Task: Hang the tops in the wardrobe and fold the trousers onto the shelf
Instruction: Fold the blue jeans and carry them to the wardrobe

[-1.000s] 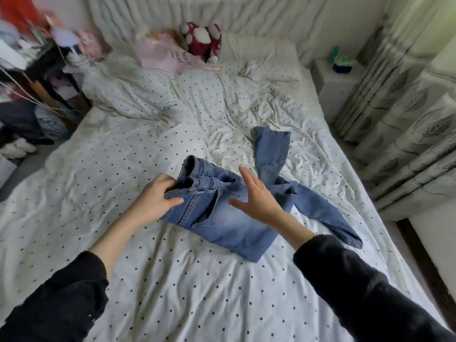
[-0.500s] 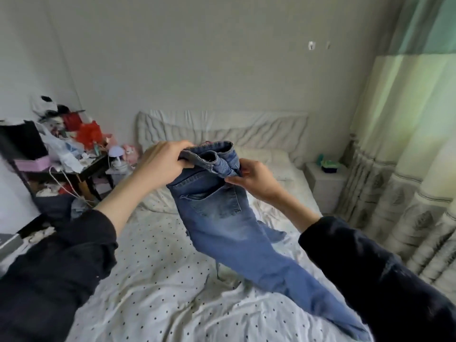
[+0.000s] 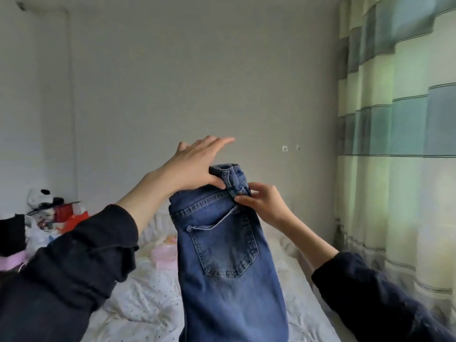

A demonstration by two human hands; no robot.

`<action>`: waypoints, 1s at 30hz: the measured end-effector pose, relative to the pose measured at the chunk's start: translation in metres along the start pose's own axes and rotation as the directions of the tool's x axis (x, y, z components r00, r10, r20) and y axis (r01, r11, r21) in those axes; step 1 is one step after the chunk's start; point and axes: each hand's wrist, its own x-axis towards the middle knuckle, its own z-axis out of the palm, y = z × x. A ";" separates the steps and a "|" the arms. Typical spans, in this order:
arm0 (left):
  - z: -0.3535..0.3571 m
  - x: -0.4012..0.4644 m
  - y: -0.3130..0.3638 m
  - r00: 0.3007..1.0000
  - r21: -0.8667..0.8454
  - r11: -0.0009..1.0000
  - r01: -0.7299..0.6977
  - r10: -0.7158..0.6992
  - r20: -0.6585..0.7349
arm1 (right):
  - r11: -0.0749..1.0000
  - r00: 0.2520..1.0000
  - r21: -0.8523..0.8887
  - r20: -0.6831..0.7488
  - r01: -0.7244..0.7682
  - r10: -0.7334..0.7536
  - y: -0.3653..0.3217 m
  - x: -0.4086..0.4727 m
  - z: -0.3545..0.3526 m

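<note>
The left hand (image 3: 195,164) has its fingers stretched out straight and apart, its thumb pressing the waistband of the blue jeans (image 3: 227,255). The right hand (image 3: 261,203) pinches the waistband's bunched edge between curled fingers and thumb. The jeans hang upright in the air between both hands, back pocket facing the camera, above the dotted white bed (image 3: 148,304). A striped curtain (image 3: 399,144) hangs to the right
</note>
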 end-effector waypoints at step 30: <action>0.053 -0.204 -0.100 0.888 0.208 0.864 0.459 -0.435 -0.152 | 0.918 0.886 -0.277 0.289 -0.285 0.362 0.139 -0.117 0.127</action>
